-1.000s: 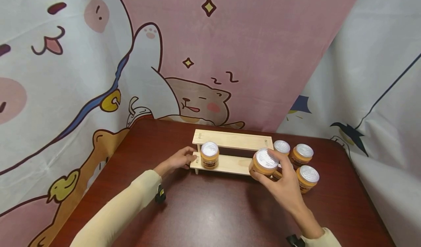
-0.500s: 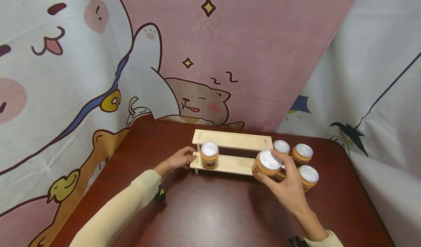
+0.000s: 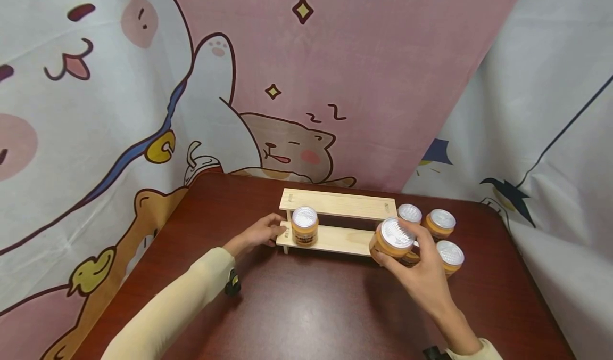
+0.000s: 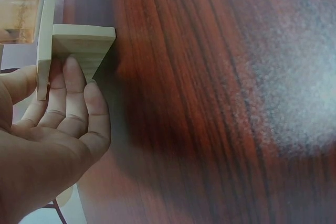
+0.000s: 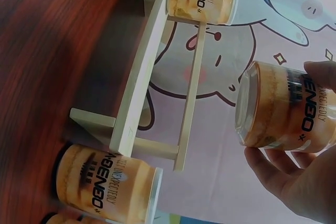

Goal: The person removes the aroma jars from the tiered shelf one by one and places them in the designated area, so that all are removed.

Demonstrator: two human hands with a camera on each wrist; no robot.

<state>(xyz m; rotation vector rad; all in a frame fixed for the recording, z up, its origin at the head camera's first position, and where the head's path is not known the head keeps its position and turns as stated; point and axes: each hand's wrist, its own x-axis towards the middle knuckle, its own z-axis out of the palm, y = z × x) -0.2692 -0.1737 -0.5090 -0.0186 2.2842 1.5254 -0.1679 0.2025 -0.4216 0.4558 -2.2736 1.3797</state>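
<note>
Leftmost, the left hand was laid against the left end of the rack, its fingers nearly straight and pressed on the wood, gripping nothing. One jar was seen upright on the lower shelf, near that end. Further right, the held jar was clasped by the curled fingers of the right hand, just off the rack's right end and above the tabletop; its foil top was silver, its body orange with dark lettering. Compared with a second earlier, this jar had been carried slightly rightward, while the left hand had stayed put. Three more jars were grouped at the right. Everything was set on a dark red wooden table, backed by cartoon-printed cloth.
</note>
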